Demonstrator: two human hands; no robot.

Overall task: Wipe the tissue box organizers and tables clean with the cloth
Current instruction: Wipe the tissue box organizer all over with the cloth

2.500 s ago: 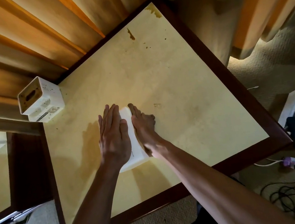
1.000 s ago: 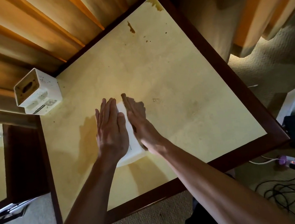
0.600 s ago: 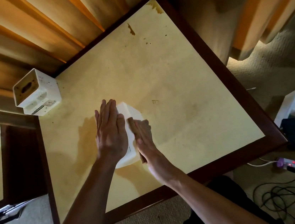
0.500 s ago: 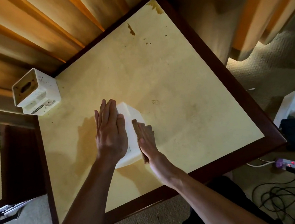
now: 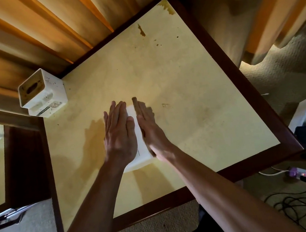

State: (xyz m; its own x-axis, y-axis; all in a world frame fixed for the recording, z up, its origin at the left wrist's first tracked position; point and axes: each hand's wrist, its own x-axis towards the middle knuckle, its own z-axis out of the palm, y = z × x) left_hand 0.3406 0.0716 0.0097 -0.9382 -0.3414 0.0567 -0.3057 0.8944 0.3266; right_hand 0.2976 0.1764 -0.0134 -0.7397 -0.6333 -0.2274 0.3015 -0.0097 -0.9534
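Both hands flat on the cloth, mid-surface – wiping not done.
Left hand (image 5: 120, 137) and right hand (image 5: 149, 127) press the white cloth (image 5: 142, 152), fingers straight, no grip. Stains remain toward the surface (image 5: 213, 93) far corner; tissue box organizer (image 5: 42, 95) in the left corner looks spotted – unwiped.

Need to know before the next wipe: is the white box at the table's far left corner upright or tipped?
Tipped. The white box lies on its side on the table; its oval slot faces sideways, not up.
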